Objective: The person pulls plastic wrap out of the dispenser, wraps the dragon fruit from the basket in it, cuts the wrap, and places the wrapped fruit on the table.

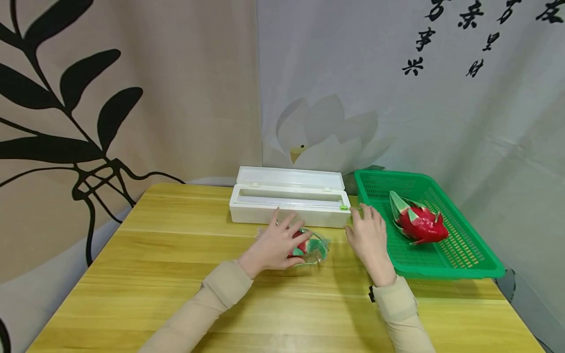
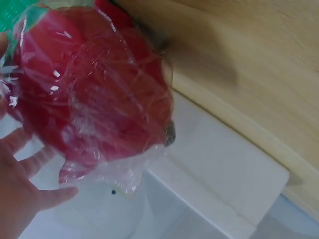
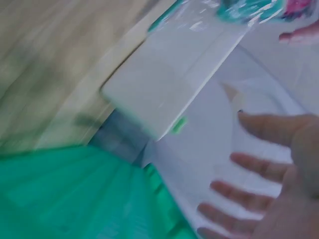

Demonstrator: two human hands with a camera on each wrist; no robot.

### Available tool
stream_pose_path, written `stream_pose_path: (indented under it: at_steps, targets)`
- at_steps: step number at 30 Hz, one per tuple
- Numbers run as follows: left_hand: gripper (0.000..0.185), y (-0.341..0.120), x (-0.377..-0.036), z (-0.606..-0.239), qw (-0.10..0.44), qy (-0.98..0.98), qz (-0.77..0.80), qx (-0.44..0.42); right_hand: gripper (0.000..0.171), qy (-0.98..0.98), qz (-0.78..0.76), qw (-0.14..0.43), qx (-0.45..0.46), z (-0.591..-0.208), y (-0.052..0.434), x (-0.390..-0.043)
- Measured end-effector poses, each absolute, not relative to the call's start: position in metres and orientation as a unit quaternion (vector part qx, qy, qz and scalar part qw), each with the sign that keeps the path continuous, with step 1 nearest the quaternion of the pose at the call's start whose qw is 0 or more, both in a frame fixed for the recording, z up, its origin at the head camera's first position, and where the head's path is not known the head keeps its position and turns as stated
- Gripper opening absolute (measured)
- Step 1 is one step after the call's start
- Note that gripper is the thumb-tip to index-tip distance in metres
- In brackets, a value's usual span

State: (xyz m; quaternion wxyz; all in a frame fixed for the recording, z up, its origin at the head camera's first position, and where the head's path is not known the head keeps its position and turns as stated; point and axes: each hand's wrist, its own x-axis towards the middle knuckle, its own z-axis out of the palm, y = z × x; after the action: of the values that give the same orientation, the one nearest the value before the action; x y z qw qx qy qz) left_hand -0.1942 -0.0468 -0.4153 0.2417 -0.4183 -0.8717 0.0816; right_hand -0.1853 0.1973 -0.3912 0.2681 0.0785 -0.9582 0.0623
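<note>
A red and green dragon fruit [image 1: 314,249] wrapped in clear film sits on the table in front of a white cling film box [image 1: 289,214]. My left hand [image 1: 275,242] is at its left side, fingers spread and partly covering it. In the left wrist view, crinkled film wraps the red fruit [image 2: 99,84], with fingertips right at its edge. My right hand [image 1: 370,238], fingers spread and holding nothing, is beside the box's right end, near its green slider [image 1: 344,207]. The box's lid [image 1: 291,176] is up, showing a roll inside.
A green plastic basket [image 1: 468,272] stands on the right of the wooden table [image 1: 176,274], with an unwrapped dragon fruit [image 1: 421,225] in it. A printed curtain [image 1: 198,88] hangs behind the table.
</note>
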Motion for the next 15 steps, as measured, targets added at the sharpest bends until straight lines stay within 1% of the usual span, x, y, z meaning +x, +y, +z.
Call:
stream_pose_path:
  at_steps: [3, 7, 11, 15]
  targets:
    - [0.067, -0.044, -0.195, -0.417, 0.236, -0.873, 0.080, -0.419, 0.045, -0.966, 0.069, 0.250, 0.021, -0.394, 0.208, -0.185]
    - [0.065, -0.043, -0.196, -0.421, 0.239, -0.874, 0.070, -0.417, 0.046, -0.975, 0.086, 0.205, -0.029, -0.398, 0.219, -0.185]
    - [0.059, -0.043, -0.198, -0.425, 0.242, -0.874, 0.067, -0.416, 0.049, -0.978, 0.094, 0.180, -0.039, -0.401, 0.225, -0.185]
    - [0.056, -0.044, -0.197, -0.426, 0.237, -0.877, 0.068, -0.412, 0.050, -0.977, 0.105, 0.184, -0.030, -0.404, 0.227, -0.186]
